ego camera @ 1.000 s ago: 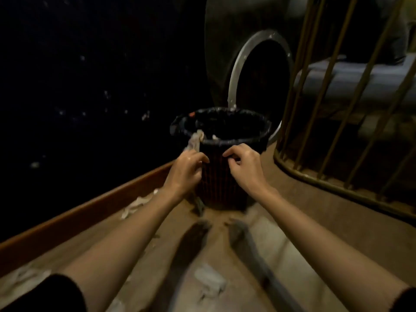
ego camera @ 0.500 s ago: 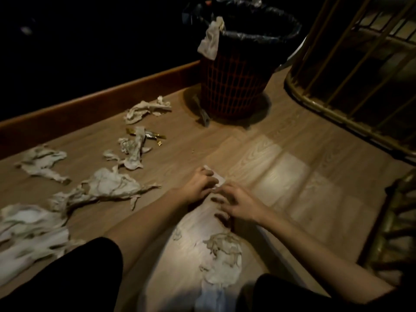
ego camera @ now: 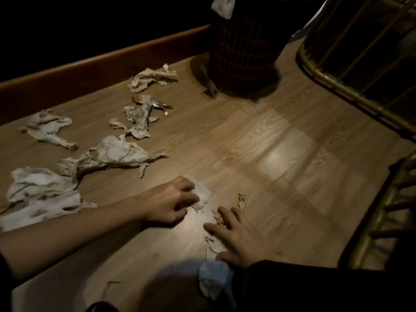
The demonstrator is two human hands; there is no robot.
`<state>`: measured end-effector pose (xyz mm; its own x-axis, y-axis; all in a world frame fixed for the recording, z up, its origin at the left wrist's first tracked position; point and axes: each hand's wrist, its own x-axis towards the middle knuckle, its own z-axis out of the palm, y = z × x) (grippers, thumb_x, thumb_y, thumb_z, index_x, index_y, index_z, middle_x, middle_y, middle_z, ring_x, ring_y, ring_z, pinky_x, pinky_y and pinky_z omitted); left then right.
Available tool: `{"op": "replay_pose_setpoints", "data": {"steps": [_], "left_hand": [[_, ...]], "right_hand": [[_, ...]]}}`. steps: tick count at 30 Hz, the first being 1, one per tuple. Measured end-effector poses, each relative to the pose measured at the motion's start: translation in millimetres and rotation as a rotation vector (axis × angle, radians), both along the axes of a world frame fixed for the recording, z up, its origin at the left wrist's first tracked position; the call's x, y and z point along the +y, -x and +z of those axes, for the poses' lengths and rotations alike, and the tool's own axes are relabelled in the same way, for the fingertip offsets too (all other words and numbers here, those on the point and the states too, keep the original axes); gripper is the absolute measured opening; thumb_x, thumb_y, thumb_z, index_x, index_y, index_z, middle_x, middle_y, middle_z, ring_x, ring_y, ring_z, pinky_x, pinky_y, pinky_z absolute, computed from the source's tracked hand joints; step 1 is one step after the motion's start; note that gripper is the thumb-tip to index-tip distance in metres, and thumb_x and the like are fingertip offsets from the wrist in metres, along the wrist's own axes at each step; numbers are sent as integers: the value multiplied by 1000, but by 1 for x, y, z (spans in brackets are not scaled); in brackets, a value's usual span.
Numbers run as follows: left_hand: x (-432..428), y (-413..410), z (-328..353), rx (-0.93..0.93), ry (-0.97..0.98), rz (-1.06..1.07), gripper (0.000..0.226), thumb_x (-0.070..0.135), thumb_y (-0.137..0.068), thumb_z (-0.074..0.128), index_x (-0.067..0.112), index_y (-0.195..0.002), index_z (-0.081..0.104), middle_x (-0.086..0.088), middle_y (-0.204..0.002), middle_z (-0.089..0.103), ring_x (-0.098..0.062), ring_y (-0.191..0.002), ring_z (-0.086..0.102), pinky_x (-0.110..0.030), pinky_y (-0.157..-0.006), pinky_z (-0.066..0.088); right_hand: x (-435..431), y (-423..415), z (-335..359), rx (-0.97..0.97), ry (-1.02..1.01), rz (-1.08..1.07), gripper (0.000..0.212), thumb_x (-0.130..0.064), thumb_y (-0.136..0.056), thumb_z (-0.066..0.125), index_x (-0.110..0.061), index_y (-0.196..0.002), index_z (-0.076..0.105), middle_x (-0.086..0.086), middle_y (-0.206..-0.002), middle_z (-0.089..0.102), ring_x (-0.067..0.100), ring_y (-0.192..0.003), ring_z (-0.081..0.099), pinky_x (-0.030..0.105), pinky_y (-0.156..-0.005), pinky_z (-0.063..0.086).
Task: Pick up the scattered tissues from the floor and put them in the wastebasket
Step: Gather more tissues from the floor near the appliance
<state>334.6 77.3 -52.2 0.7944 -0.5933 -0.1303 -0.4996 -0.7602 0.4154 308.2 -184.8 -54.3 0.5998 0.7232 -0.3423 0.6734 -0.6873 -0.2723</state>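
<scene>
Right hand flat and open on a torn white tissue on the brown wood floor, left hand curled around a white tissue piece, more crumpled white tissues farther left, dark mesh wastebasket at the back with a tissue hanging over its rim.

bare wood-grain floor open toward dark mesh wastebasket, crumpled white tissues crowding left, brass-coloured railing blocking right

No legible text, label, brand, number or sign is shown on any item; the view is dim and partly blurred.
</scene>
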Motion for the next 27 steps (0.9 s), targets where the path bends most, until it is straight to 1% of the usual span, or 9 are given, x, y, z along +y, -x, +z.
{"op": "replay_pose_setpoints", "data": {"steps": [2, 4, 7, 10, 14, 16, 18, 23, 27], "left_hand": [[6, 11, -3, -40, -14, -43, 36, 39, -88, 43, 25, -119, 54, -5, -126, 51, -17, -119, 44, -31, -95, 48], [7, 16, -6, -79, 9, -35, 28, 31, -91, 42, 18, -108, 61, -6, -114, 61, -18, -107, 52, -34, -84, 52], [9, 4, -3, -57, -2, 62, 18, 12, -87, 52, 11, -95, 68, -10, -99, 68, -24, -95, 59, -38, -78, 54], [27, -14, 17, 6, -33, 156, 20, 3, -78, 56, 9, -92, 70, -12, -95, 68, -27, -93, 61, -35, -80, 51], [74, -23, 75, 54, -83, 352, 20, 2, -76, 64, 10, -93, 71, -8, -94, 70, -14, -83, 62, -4, -70, 38], [101, -21, 107, 53, -117, 444, 19, 0, -75, 67, 9, -90, 73, -7, -91, 72, -10, -77, 62, 2, -61, 37], [129, -16, 135, -6, -149, 524, 19, -2, -73, 67, 10, -85, 75, -8, -86, 75, -14, -76, 67, 5, -59, 35], [171, 7, 162, -161, -132, 657, 17, -6, -73, 68, 8, -83, 73, -9, -82, 75, -17, -76, 71, -9, -63, 46], [188, 25, 115, -183, -96, 798, 34, -8, -74, 64, 5, -105, 65, -17, -105, 65, -29, -95, 63, -26, -73, 46]], "right_hand": [[-4, 10, -11, -95, -106, 8, 45, -40, -81, 59, -36, -125, 46, 16, -141, 46, 39, -123, 44, 45, -96, 50], [-5, 11, -19, -113, -291, 9, 22, -36, -91, 47, -29, -110, 57, 10, -120, 61, 27, -103, 54, 34, -75, 56], [3, -15, -23, -136, -352, 33, 33, -31, -98, 34, -21, -94, 65, 3, -96, 67, 16, -85, 50, 29, -65, 50], [24, -58, -7, -77, -332, 64, 20, -20, -87, 51, -17, -97, 68, 6, -96, 66, 20, -90, 52, 34, -68, 51], [76, -120, 35, -126, -364, 225, 18, -5, -72, 62, -9, -86, 72, 12, -84, 69, 31, -77, 64, 31, -67, 50], [109, -146, 63, -163, -383, 338, 13, -5, -65, 67, -8, -76, 73, 13, -77, 70, 31, -71, 68, 27, -63, 50], [142, -163, 96, -168, -344, 434, 12, 0, -71, 69, -4, -81, 74, 16, -82, 71, 34, -79, 67, 30, -70, 51], [213, -177, 145, -129, -122, 527, 25, -4, -82, 65, -8, -106, 69, 10, -107, 70, 22, -101, 64, 31, -88, 51], [276, -164, 119, -90, -125, 490, 27, -3, -81, 66, -8, -108, 68, 12, -107, 70, 25, -100, 64, 35, -88, 52]]}}
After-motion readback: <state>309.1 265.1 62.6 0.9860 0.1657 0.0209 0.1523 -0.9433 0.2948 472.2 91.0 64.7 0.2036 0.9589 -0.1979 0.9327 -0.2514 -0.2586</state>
